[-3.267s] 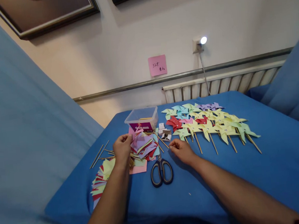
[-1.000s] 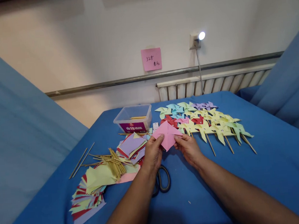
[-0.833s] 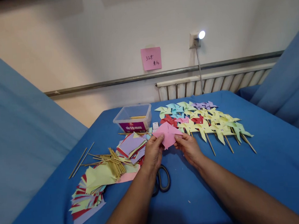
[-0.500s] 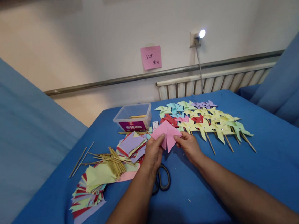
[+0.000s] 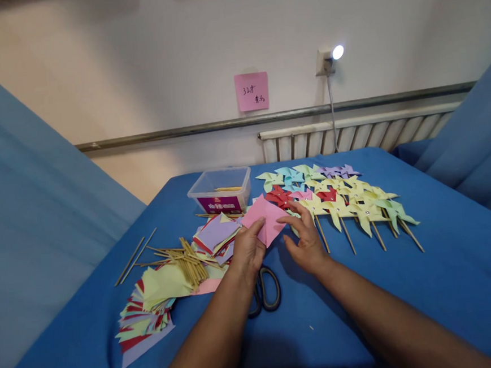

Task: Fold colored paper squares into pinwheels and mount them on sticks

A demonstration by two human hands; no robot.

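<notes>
In the head view, we see the square sheet of pink paper (image 5: pixel 272 215) between our two hands, over the blue cloth-covered counter (image 5: pixel 348 306); it is turned cornerwise, one corner towards us, with no clear long axis; our left hand (image 5: pixel 248 248) is nearer, gripping its left side, thumb on the face; our right hand (image 5: pixel 307 246) is loosely spread, apparently holding nothing, fingertips by the right corner; whether they touch, we cannot tell.
</notes>
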